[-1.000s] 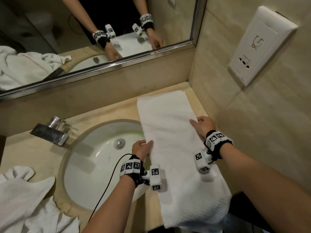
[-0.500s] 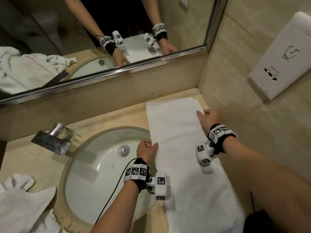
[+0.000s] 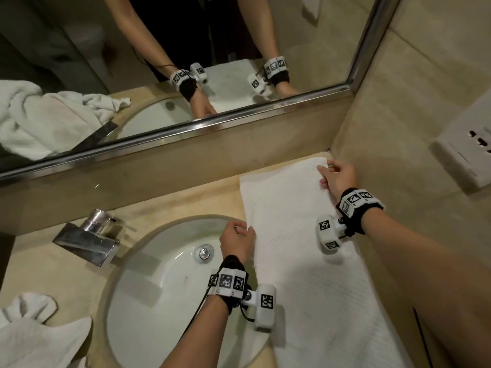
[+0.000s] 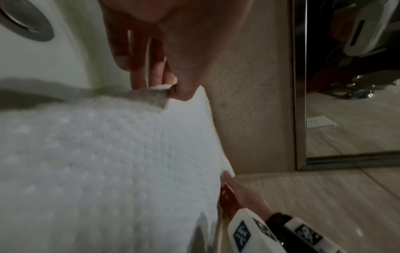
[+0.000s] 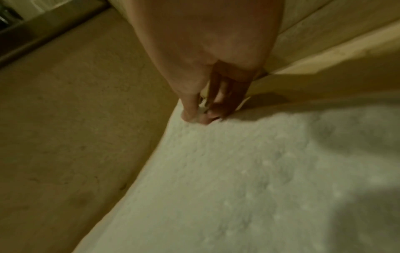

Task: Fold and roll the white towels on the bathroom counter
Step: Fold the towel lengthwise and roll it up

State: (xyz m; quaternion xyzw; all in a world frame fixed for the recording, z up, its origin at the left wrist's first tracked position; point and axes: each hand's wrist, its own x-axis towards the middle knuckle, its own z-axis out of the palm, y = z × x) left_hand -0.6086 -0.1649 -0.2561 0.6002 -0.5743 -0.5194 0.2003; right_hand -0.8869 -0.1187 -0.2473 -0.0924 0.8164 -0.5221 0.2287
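Right hand (image 3: pixel 338 176) now at towel (image 3: pixel 300 235) corner

Bathroom: sink (image 3: pixel 148 285), faucet (image 3: pixel 87 239), wall mirror (image 3: pixel 132 75).

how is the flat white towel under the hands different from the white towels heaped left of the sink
The flat white waffle-weave towel lies smoothed in a long strip right of the sink; the heaped white towels lie crumpled. Both hands pinch the flat towel's edges; nothing touches the heaped ones. Both are white and on the beige counter.
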